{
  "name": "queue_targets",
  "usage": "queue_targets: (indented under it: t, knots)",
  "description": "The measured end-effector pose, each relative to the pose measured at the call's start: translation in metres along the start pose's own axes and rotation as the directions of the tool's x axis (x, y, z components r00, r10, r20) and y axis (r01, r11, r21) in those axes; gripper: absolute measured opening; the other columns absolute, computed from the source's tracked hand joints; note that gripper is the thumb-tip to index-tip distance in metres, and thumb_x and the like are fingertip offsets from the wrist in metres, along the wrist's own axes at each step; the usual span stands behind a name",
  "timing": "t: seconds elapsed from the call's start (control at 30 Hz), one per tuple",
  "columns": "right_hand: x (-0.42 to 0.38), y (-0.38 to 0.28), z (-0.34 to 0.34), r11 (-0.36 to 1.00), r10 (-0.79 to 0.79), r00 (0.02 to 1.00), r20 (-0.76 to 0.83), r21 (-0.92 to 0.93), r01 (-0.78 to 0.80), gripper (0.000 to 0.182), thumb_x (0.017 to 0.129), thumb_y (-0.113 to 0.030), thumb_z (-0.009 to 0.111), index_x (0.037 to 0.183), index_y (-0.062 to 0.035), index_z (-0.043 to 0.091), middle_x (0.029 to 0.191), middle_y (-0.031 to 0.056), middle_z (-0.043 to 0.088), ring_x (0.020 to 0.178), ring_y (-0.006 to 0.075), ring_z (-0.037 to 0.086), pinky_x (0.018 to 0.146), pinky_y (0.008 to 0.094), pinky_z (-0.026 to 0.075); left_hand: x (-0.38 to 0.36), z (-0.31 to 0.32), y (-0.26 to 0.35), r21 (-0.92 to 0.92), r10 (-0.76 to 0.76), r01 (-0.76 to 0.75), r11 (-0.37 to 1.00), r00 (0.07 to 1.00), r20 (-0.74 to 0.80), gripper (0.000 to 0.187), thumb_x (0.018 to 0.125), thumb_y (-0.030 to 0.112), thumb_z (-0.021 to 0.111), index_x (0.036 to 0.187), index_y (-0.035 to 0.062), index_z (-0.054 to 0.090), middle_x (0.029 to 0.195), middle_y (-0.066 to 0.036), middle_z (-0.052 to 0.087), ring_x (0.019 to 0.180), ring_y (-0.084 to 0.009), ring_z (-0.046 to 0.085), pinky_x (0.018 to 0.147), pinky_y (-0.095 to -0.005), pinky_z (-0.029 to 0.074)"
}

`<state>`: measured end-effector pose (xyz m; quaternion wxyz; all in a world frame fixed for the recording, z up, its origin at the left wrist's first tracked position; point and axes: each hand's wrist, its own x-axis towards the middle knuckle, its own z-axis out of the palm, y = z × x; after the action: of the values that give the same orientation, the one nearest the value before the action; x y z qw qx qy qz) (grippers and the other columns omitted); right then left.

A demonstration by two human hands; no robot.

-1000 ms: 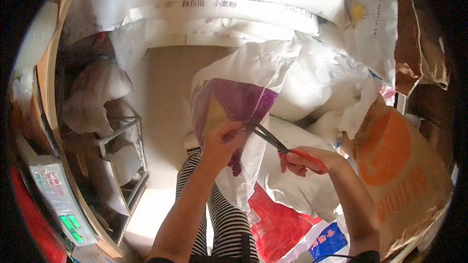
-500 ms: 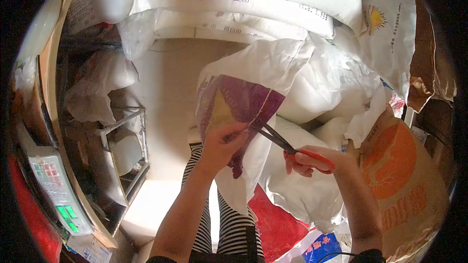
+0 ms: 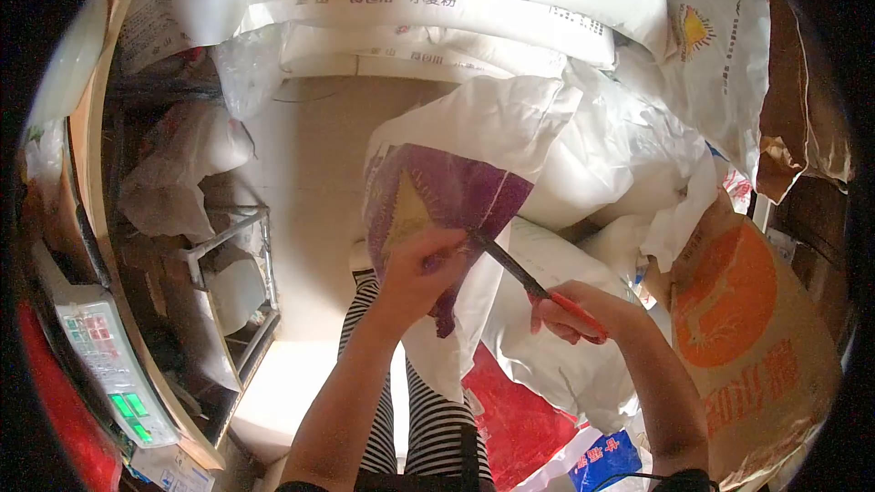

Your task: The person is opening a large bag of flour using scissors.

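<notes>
A white woven sack [image 3: 492,114] with a purple panel and a yellow figure hangs in front of my legs. My left hand [image 3: 421,269] is closed on the sack's edge, bunching the purple part. Scissors [image 3: 519,271] with red handles and dark blades are in my right hand [image 3: 570,314], fingers round the handles. The blades lie together, and their tips touch the sack just right of my left fingers. Whether cloth is between the tips I cannot make out.
White flour sacks [image 3: 456,0] are stacked at the back. A brown sack with an orange circle [image 3: 729,383] stands at the right. Left are a metal frame [image 3: 266,260] and a scale with a green display [image 3: 123,392]. A red bag [image 3: 515,415] lies below.
The scissors have gone from blades apart to blades together. My right hand has closed on the handles; my left hand keeps its hold on the sack.
</notes>
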<state>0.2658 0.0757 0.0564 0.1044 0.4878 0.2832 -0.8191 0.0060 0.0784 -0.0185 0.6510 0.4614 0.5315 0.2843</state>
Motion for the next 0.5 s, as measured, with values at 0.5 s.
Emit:
queue_targets:
  t: [0.5]
  knots:
    - [0.001,0.005,-0.012,0.993,-0.121,0.991,0.054,0.0,0.121,0.07,0.086,-0.068,0.045,0.084,0.0007,0.06,0.052,-0.0021,0.043,0.045,0.0092,0.041,0.044,0.0251,0.032,0.001,-0.004,-0.002,-0.027,-0.022,0.023,0.999,0.999,0.025,0.031,0.084,0.007,0.065,0.115,0.0031,0.063,0.098,-0.005,0.062,0.091,-0.0129,0.056,0.083,-0.0259,0.044]
